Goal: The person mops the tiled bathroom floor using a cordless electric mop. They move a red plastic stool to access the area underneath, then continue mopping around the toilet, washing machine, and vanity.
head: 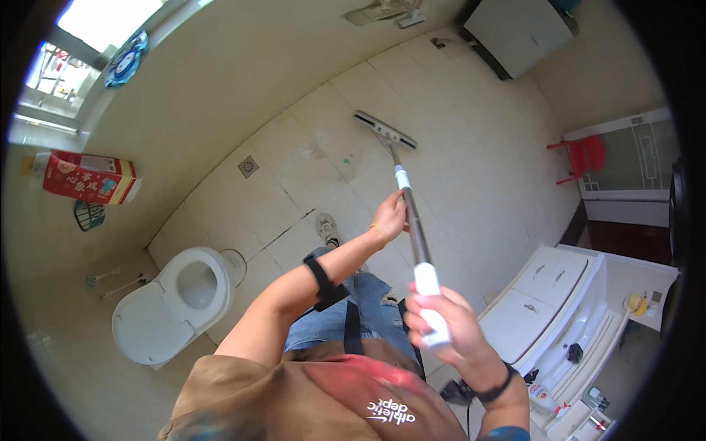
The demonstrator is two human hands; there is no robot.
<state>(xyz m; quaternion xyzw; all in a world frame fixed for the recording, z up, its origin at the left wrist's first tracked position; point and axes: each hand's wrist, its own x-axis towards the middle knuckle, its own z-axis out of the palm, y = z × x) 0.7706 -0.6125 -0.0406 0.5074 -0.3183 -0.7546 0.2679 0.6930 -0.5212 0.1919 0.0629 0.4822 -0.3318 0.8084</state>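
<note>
Both of my hands are on the metal handle (417, 226) of a long floor wiper. My right hand (444, 317) is wrapped around the white grip (433, 320) at its upper end, close to my body. Further down the pole, below a white collar (402, 177), my left hand (391, 215) grips the metal tube. The wiper's narrow bar-shaped head (385, 130) rests at a slant over the light floor tiles (458, 165), slightly blurred. A small green scrap (346, 161) and faint stains lie on the tiles to its left.
To my left stands a white toilet (207, 259) with its lid raised; a square floor drain (248, 166) lies near the wall. A white vanity cabinet with a washbasin (573, 325) stands at right. Beyond are a red plastic stool (579, 159) and a grey cabinet (518, 33).
</note>
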